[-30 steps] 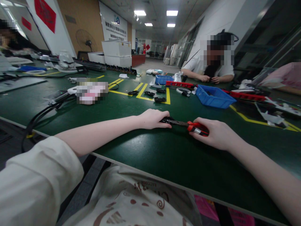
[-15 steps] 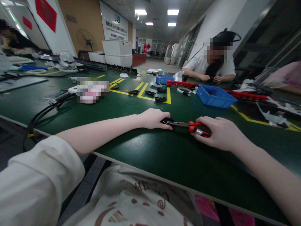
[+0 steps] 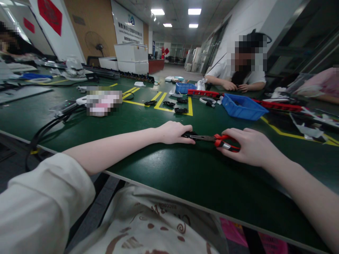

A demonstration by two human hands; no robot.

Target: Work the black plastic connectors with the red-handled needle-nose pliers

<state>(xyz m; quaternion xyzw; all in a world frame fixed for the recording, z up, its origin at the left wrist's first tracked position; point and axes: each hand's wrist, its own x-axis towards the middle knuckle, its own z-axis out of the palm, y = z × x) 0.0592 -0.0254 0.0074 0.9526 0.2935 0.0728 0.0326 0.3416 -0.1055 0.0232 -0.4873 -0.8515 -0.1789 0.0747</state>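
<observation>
On the green table (image 3: 169, 173) stands a blue bin (image 3: 245, 113). Over the near side, right hand (image 3: 251, 145) and left hand (image 3: 171, 132) are both closed: the former around red-handled pliers (image 3: 218, 140), the latter pinching a small black part (image 3: 187, 134), pliers' tips at it.

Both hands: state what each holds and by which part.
The right hand grips pliers by their red handles; the left hand pinches a small black part, exact spot hidden.

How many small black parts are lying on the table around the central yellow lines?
4: the leftmost black part, the middle one, the farther right one, and the nearer right one.
</observation>
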